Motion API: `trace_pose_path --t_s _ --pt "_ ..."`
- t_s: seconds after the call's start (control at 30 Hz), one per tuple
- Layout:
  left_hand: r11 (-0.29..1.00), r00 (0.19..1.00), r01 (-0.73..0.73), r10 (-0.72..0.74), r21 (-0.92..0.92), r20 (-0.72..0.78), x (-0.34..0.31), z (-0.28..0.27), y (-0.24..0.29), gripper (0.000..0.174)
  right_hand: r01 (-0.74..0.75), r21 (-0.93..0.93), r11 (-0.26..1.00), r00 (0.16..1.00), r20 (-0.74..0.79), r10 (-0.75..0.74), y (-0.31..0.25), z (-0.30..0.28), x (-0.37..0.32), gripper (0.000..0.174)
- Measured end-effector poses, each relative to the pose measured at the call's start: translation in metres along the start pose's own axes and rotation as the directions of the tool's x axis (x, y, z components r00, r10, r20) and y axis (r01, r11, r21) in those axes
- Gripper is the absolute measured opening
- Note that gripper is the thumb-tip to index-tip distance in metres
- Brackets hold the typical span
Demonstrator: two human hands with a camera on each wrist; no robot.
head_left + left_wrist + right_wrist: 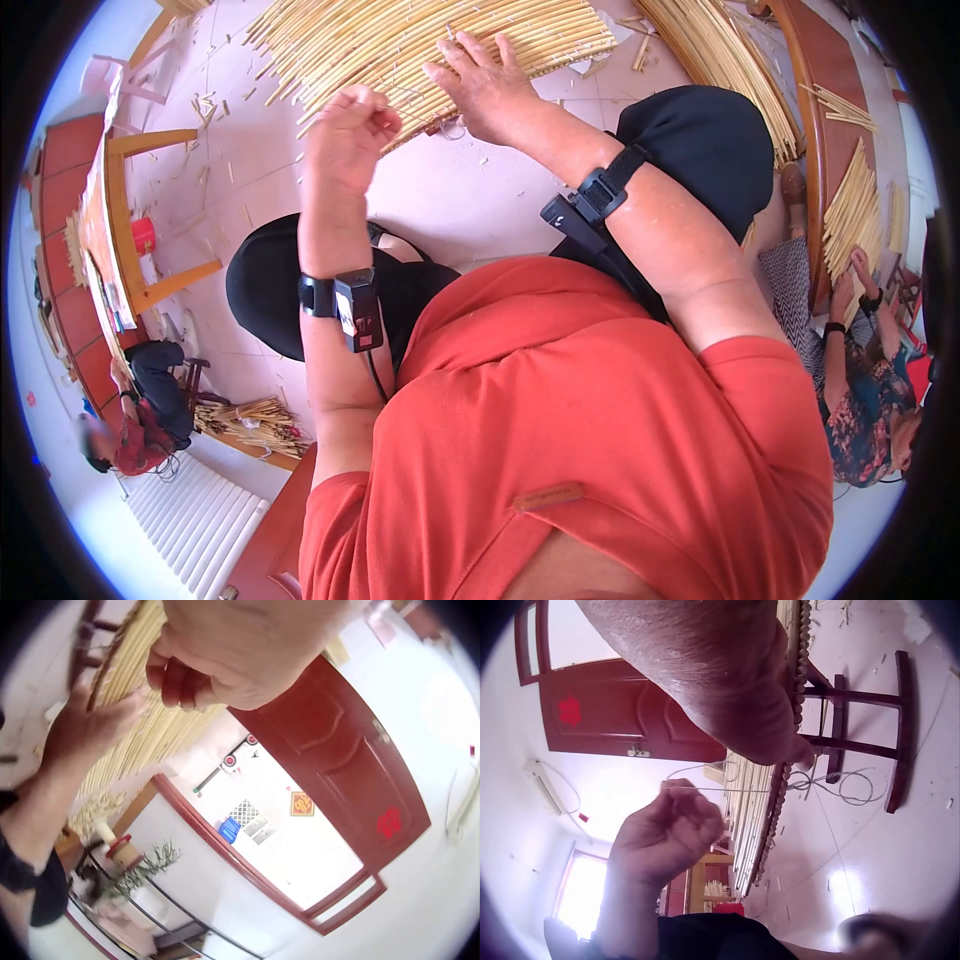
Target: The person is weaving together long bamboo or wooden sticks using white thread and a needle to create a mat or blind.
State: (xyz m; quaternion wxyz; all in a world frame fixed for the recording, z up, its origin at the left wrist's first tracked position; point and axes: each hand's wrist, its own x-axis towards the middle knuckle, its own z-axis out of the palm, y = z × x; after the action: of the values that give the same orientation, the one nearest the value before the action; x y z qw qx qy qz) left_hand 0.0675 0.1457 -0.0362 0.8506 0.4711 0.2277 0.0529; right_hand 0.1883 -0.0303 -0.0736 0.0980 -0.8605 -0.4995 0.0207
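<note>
A mat of yellow reed stalks (440, 50) lies in front of me, its stalk ends lined up along the near edge. My left hand (350, 130) is raised just off the left part of that edge. Its thumb and fingers pinch a thin string (727, 790), which runs taut to the mat's edge in the right wrist view. Spread over the mat near the same edge, my right hand (490, 90) rests on the stalks with fingers extended. Loose loops of string (855, 787) hang below the edge beside the right fingertips.
Dark wooden stand legs (862, 697) show beneath the mat. More reeds (720, 60) are stacked at the right, and cut bits litter the tiled floor (230, 150). A wooden table frame (150, 290) stands at left. Two other people sit at the far left and right.
</note>
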Motion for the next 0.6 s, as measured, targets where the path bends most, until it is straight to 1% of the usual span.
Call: trace_pose_path --t_s 0.03,0.07,0.1,0.13,0.17,0.2,0.23,0.27,0.33,0.37,0.43,0.47,0.53,0.6 --pt "1.000 1.000 0.001 -0.001 0.001 0.000 -0.003 0.012 0.005 0.016 -0.001 0.001 1.000 1.000 0.000 0.001 0.000 0.002 0.000 0.064" --pt "0.957 0.952 -0.132 0.195 0.259 -0.237 -0.007 0.027 0.009 0.016 0.001 0.030 1.000 1.000 -0.012 0.000 -0.001 0.003 -0.001 0.064" --pt "0.834 0.813 -0.181 0.425 0.521 -0.397 -0.010 0.037 0.011 0.017 0.003 0.058 0.998 1.000 -0.023 -0.002 -0.002 0.003 -0.001 0.064" --pt "0.833 0.813 -0.183 0.427 0.522 -0.396 -0.011 0.033 0.005 0.017 0.003 0.058 0.998 1.000 -0.026 -0.002 -0.002 0.002 -0.001 0.064" --pt "0.481 0.728 -0.157 0.646 0.863 -0.228 -0.012 0.024 -0.008 0.017 0.008 0.019 1.000 1.000 -0.013 -0.008 -0.002 0.001 -0.002 0.064" --pt "0.019 0.654 -0.065 0.756 0.998 0.028 -0.013 0.017 -0.019 0.018 0.014 -0.019 1.000 1.000 0.002 -0.014 -0.002 -0.001 -0.001 0.064" --pt "0.034 0.717 -0.068 0.697 0.997 0.025 -0.019 0.017 -0.028 0.025 0.012 -0.017 1.000 1.000 0.001 -0.012 -0.002 -0.002 -0.001 0.064" --pt "-0.060 0.753 -0.110 0.647 0.992 0.123 -0.020 0.014 -0.038 0.017 0.013 -0.003 1.000 1.000 0.006 -0.013 -0.002 -0.003 -0.001 0.063" --pt "-0.023 0.806 -0.059 0.589 0.998 0.061 -0.021 0.022 -0.054 0.012 0.014 0.012 1.000 1.000 0.014 -0.014 -0.002 -0.001 -0.002 0.062" --pt "-0.021 0.806 -0.058 0.588 0.998 0.059 -0.019 0.024 -0.059 0.012 0.013 -0.003 1.000 1.000 0.001 -0.013 -0.002 0.001 -0.001 0.063" --pt "-0.126 0.782 -0.052 0.612 0.991 0.119 -0.016 0.031 -0.063 0.012 0.014 -0.020 1.000 1.000 -0.011 -0.014 -0.003 0.000 -0.002 0.064" --pt "-0.125 0.781 -0.051 0.613 0.991 0.118 -0.013 0.033 -0.065 0.012 0.014 -0.001 1.000 1.000 -0.009 -0.014 -0.003 0.000 -0.002 0.064" --pt "-0.113 0.734 -0.069 0.667 0.991 0.128 -0.006 0.036 -0.068 0.011 0.014 0.018 1.000 1.000 -0.008 -0.013 -0.003 0.000 -0.002 0.064" --pt "-0.092 0.741 -0.071 0.661 0.993 0.114 0.000 0.031 -0.072 0.009 0.016 -0.005 1.000 1.000 -0.021 -0.016 -0.002 0.003 -0.001 0.065"
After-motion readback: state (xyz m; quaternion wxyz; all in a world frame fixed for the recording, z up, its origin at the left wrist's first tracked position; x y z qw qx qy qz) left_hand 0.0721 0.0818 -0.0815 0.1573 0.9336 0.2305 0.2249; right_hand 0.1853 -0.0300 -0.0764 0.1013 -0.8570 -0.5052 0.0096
